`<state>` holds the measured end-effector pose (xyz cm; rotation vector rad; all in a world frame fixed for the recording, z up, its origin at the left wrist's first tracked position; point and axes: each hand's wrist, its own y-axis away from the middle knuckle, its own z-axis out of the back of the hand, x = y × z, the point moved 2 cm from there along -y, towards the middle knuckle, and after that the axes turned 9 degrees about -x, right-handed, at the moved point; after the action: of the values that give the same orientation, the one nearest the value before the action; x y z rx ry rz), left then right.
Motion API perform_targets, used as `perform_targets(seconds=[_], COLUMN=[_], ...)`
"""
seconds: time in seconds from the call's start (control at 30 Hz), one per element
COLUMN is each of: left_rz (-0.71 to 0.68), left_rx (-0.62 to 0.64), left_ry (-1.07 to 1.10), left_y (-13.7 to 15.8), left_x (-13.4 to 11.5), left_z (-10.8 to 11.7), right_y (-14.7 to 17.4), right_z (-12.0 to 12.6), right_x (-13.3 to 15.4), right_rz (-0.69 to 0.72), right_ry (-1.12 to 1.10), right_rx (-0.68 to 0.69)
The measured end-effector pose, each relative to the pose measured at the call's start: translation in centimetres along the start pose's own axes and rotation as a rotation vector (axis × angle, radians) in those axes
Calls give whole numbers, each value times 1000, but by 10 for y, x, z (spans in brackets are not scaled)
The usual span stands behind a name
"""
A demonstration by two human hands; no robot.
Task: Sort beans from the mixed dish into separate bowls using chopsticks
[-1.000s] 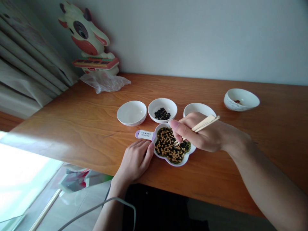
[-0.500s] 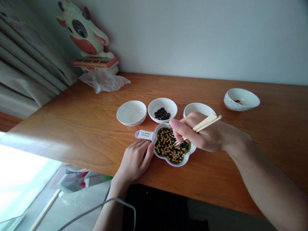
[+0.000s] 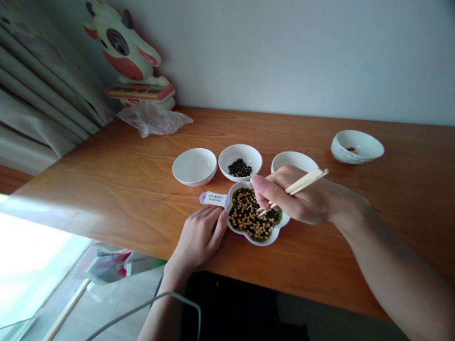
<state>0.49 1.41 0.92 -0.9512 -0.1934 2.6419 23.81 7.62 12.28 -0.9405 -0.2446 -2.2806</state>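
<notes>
A flower-shaped white dish (image 3: 275,233) with a lilac rim holds a mix of tan, black and green beans or seeds. Its handle, with a printed label (image 3: 215,199), points left. My left hand (image 3: 203,235) rests on the table with bent fingers by the handle and its thumb at the dish's left edge. Over the right side of the dish, my right hand (image 3: 293,194) is closed around wooden chopsticks (image 3: 304,182). Their tips reach down among the beans; whether they pinch one is too small to tell. Part of the dish is hidden behind that hand.
Behind the dish stand a white bowl (image 3: 195,167), a bowl with black beans (image 3: 257,163) and a third bowl (image 3: 293,160), partly covered by my hand. Another bowl (image 3: 341,150) with small brown pieces sits farther right. A plastic bag (image 3: 156,122) and cow toy (image 3: 137,61) occupy the back left.
The chopsticks' rear ends have shifted slightly, and their tips sit a touch lower in the beans. Both hands and the bowls stay in nearly the same places.
</notes>
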Motion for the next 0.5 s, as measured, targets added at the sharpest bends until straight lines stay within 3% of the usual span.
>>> perform_targets(seconds=[0.5], left_rz=[-7], left_rx=[-2], left_ry=[3], left_y=[0], left_x=[1], left_z=[0], right_y=[0], right_z=[-1], right_x=[-3], right_rz=[-18], right_ry=[20], right_rx=[-2])
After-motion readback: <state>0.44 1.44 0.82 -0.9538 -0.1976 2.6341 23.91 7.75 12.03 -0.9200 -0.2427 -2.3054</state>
